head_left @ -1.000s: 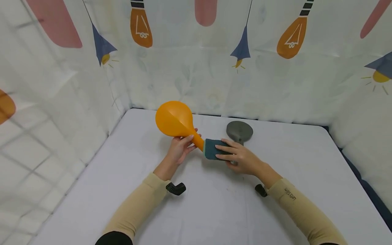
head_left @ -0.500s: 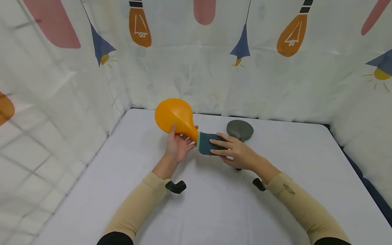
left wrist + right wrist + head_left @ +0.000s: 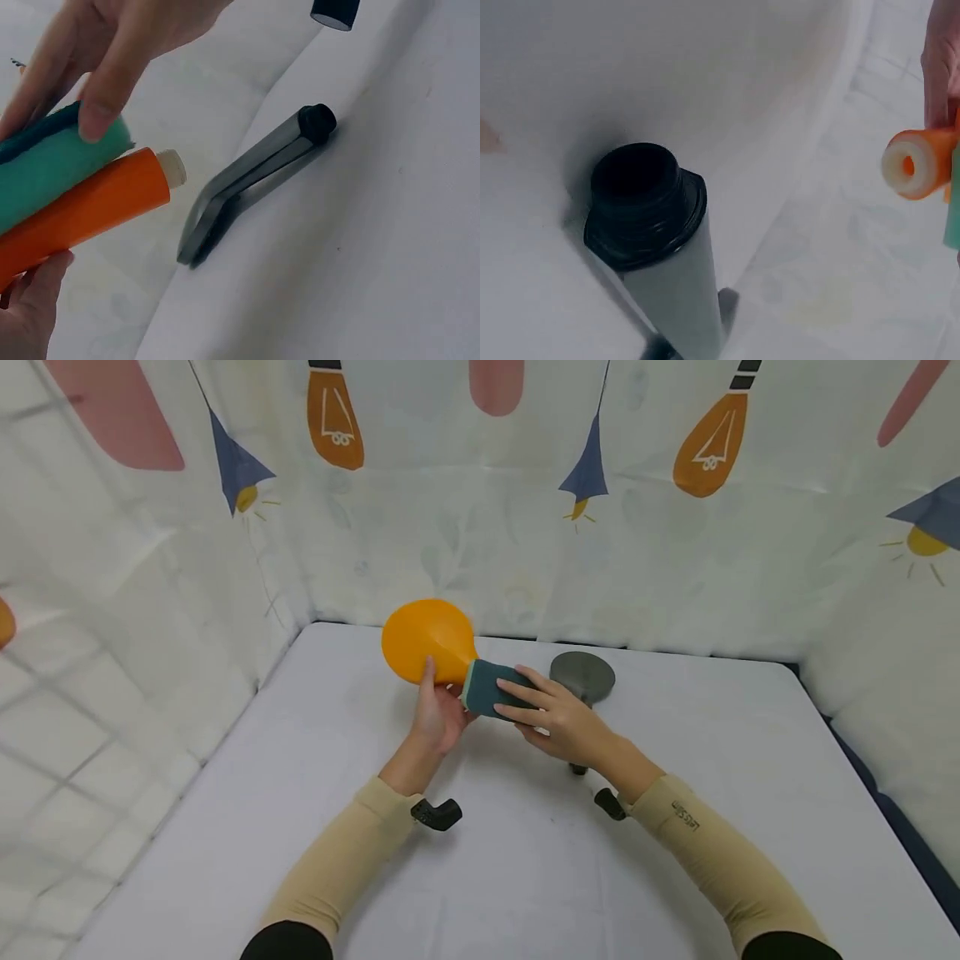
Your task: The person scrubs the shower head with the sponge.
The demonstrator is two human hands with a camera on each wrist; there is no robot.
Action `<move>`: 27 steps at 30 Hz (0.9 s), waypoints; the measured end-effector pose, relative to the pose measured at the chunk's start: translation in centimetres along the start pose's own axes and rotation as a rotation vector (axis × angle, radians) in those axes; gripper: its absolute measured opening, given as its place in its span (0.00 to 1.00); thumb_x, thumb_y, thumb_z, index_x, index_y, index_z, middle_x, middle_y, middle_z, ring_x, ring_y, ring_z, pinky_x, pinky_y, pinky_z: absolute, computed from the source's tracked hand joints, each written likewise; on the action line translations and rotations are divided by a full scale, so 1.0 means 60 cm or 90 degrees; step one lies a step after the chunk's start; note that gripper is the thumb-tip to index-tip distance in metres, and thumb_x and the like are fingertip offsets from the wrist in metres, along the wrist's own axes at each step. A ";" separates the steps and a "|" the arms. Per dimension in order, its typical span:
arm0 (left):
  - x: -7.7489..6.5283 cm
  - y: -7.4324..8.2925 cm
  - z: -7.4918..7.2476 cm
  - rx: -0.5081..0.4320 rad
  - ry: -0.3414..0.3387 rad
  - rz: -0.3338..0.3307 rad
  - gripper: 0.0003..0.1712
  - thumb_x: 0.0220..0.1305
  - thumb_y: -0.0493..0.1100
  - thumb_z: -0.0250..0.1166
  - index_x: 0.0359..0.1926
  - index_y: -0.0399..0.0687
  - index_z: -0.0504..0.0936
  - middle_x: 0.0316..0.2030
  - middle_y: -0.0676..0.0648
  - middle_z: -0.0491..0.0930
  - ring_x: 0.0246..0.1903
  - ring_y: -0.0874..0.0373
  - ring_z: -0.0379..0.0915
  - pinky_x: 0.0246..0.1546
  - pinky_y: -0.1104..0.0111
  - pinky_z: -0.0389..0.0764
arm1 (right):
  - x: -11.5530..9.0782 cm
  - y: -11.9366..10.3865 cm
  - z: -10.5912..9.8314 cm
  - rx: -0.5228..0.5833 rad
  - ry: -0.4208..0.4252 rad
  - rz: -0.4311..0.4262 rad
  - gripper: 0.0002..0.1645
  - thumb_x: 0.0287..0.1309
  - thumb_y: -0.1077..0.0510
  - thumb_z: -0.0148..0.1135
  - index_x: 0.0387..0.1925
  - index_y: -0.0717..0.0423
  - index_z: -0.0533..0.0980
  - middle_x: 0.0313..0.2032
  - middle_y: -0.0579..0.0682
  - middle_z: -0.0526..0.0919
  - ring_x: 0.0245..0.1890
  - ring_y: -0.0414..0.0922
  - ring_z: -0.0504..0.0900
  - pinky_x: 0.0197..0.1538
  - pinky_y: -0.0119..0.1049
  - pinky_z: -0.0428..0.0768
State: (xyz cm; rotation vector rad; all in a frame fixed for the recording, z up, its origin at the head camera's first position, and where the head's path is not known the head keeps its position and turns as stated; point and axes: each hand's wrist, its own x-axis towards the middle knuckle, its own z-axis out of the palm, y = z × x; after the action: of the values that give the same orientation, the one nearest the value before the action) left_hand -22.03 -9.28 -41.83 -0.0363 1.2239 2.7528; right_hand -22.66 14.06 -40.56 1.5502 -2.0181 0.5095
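In the head view, an orange handheld shower head point(image 3: 427, 639) is held up off the table by my left hand point(image 3: 437, 714), its thumb against the underside of the round head. My right hand point(image 3: 558, 714) grips a teal sponge point(image 3: 495, 689), fingers spread over its dark side. The sponge lies along the orange handle point(image 3: 90, 206), near the round head. The handle's pale end piece point(image 3: 907, 165) shows in the right wrist view. Behind my right hand, a grey shower head point(image 3: 583, 675) rests on the table, its handle partly hidden; its black threaded end point(image 3: 641, 202) is large in the right wrist view.
A white cloth covers the table point(image 3: 517, 860). Pale curtains point(image 3: 480, 543) printed with lamps and bulbs stand around its back and sides. Black wrist devices point(image 3: 437, 815) are worn at both sleeve cuffs.
My right hand and the sponge have moved left and upward along the orange handle toward the round head. My left thumb has shifted from the handle onto the head's underside.
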 end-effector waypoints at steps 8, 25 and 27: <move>-0.003 0.027 -0.025 -0.070 0.018 0.044 0.38 0.76 0.70 0.45 0.76 0.57 0.57 0.66 0.38 0.68 0.61 0.40 0.73 0.60 0.47 0.75 | -0.040 0.020 -0.003 0.056 -0.017 0.014 0.34 0.41 0.72 0.79 0.55 0.59 0.84 0.62 0.62 0.79 0.65 0.67 0.72 0.61 0.60 0.76; -0.007 0.026 -0.035 -0.069 0.026 0.035 0.39 0.76 0.72 0.42 0.76 0.55 0.57 0.63 0.39 0.70 0.60 0.41 0.73 0.64 0.45 0.71 | -0.042 0.017 0.007 0.065 -0.027 0.043 0.34 0.41 0.70 0.81 0.56 0.58 0.84 0.62 0.62 0.79 0.66 0.66 0.71 0.59 0.58 0.77; -0.008 0.030 -0.035 -0.072 0.026 0.042 0.40 0.75 0.73 0.42 0.76 0.56 0.57 0.65 0.37 0.69 0.62 0.39 0.72 0.65 0.42 0.68 | -0.052 0.017 0.007 0.069 -0.025 0.044 0.35 0.41 0.70 0.81 0.56 0.58 0.84 0.62 0.62 0.79 0.66 0.66 0.71 0.58 0.58 0.78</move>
State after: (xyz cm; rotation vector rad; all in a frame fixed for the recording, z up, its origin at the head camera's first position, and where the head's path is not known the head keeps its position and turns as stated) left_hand -21.87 -12.08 -41.88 -0.0653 1.0956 2.8895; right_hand -23.13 16.49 -42.79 1.5691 -2.1099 0.6298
